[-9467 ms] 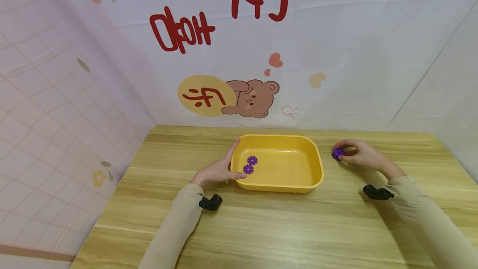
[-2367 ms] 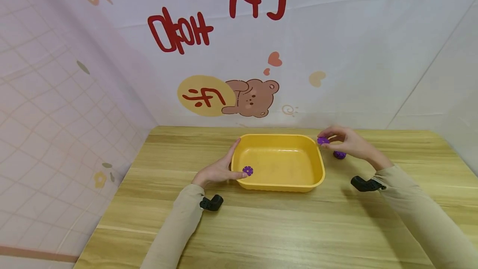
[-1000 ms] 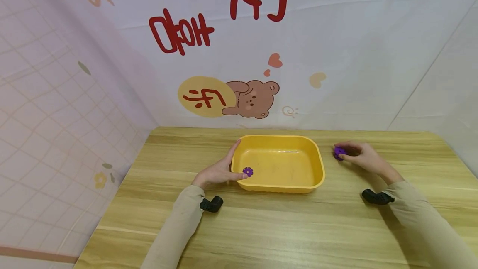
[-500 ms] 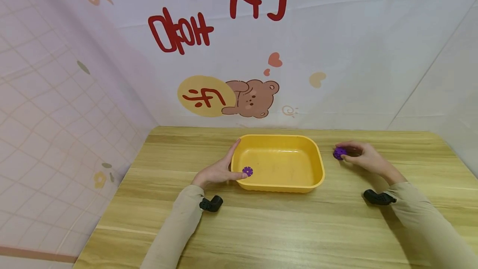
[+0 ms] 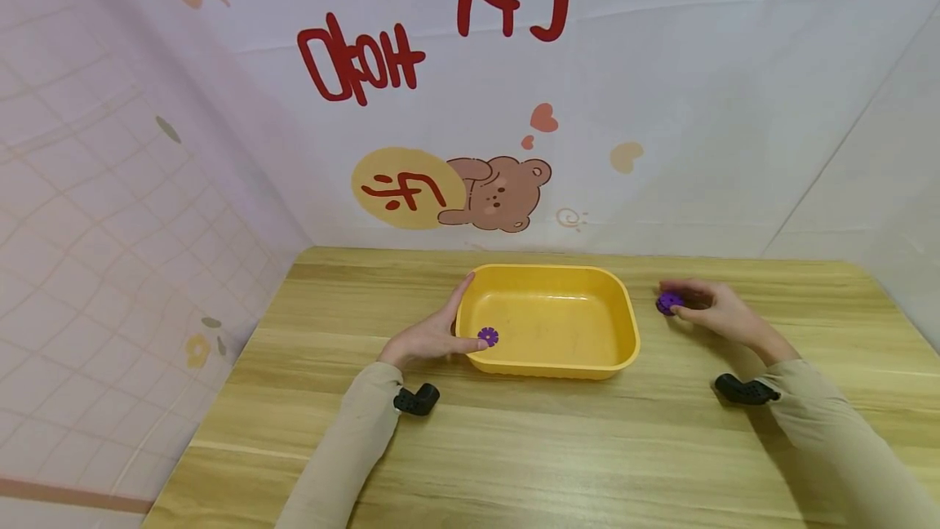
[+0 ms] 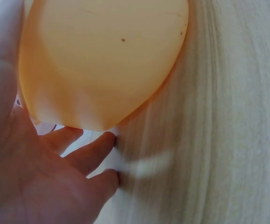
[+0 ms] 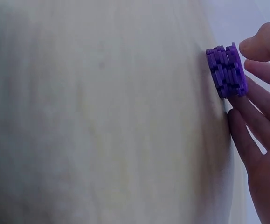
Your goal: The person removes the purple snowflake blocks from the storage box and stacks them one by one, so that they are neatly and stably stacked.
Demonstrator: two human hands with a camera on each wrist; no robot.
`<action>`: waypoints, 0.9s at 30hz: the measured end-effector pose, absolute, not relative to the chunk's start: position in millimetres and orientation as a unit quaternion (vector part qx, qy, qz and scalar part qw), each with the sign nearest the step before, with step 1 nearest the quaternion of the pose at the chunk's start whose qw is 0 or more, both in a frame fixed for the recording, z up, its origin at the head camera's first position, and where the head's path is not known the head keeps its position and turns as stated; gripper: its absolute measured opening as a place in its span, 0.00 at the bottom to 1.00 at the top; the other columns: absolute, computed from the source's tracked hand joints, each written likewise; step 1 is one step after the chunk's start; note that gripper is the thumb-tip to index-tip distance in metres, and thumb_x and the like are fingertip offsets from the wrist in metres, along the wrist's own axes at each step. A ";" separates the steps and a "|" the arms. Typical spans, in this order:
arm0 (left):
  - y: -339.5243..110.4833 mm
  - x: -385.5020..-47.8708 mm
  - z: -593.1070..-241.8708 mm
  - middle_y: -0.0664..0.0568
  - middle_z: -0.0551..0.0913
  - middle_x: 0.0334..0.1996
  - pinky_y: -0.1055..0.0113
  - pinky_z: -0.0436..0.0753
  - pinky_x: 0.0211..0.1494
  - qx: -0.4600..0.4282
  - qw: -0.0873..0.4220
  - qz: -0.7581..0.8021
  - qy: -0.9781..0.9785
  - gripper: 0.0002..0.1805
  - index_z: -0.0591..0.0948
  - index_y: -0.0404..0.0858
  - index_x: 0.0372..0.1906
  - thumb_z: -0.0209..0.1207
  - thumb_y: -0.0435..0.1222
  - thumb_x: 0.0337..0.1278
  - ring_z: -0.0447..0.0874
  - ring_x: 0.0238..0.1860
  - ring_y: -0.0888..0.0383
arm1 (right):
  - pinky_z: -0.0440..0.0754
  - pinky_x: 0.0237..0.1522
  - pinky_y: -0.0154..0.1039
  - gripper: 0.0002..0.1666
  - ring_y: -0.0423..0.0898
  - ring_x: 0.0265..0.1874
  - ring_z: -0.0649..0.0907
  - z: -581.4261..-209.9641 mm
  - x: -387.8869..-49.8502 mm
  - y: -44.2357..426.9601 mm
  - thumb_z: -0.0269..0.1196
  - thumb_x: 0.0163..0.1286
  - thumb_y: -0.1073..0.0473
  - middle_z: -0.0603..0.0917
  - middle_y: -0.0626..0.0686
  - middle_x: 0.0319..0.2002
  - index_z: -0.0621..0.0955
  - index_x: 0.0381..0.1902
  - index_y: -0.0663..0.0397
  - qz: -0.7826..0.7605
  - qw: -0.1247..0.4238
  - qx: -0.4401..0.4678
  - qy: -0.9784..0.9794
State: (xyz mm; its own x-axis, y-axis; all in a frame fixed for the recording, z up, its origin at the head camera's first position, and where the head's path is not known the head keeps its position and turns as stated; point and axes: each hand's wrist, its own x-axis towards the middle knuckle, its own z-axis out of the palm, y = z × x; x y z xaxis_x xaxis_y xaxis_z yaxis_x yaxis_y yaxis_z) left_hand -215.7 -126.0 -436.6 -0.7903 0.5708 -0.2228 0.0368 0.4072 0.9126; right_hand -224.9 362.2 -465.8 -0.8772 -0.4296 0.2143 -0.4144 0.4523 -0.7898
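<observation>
In the head view, a yellow plastic tray (image 5: 547, 366) stands on the table with one purple snowflake disc (image 5: 488, 336) lying in its left end. My left hand (image 5: 429, 337) grips the tray's left end, thumb over the rim beside the disc and fingers along the outer wall. To the right of the tray, my right hand (image 5: 716, 313) has its thumb and fingers curled around a small stack of purple snowflake discs (image 5: 669, 303). The right wrist view shows that stack (image 7: 225, 72) several layers high; its top disc sits between thumb and fingers.
The wooden table (image 5: 587, 455) meets a white wall covering (image 5: 698, 104) with a printed bear behind the tray. Each sleeve carries a black wrist mount, such as the left mount (image 5: 416, 400).
Of two discs in the tray, one remains. My right hand carried a disc over the tray's right rim to the stack, where the disc went from tilted to flat. My left hand stayed put.
</observation>
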 end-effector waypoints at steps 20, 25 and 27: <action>-126.0 -215.6 -436.1 0.48 0.30 0.76 0.50 0.52 0.72 0.201 0.257 0.501 0.801 0.63 0.31 0.61 0.76 0.69 0.42 0.53 0.50 0.71 0.47 | 0.69 0.58 0.24 0.29 0.46 0.64 0.70 -436.9 -231.4 344.0 0.55 0.72 0.70 0.67 0.68 0.66 0.65 0.69 0.68 -0.471 0.018 -0.255 0.844; -126.3 -214.0 -435.2 0.45 0.31 0.76 0.53 0.78 0.52 0.200 0.262 0.503 0.799 0.62 0.30 0.62 0.76 0.68 0.40 0.55 0.72 0.51 0.44 | 0.70 0.57 0.26 0.29 0.59 0.65 0.67 -416.8 -240.2 322.6 0.55 0.72 0.68 0.66 0.65 0.67 0.65 0.69 0.65 -0.460 0.026 -0.281 0.842; -126.1 -213.6 -434.8 0.45 0.31 0.76 0.53 0.79 0.43 0.198 0.261 0.500 0.801 0.62 0.30 0.63 0.75 0.68 0.41 0.55 0.74 0.46 0.45 | 0.70 0.56 0.25 0.29 0.65 0.65 0.66 -406.7 -243.0 311.7 0.55 0.72 0.68 0.67 0.65 0.67 0.66 0.69 0.64 -0.453 0.030 -0.290 0.843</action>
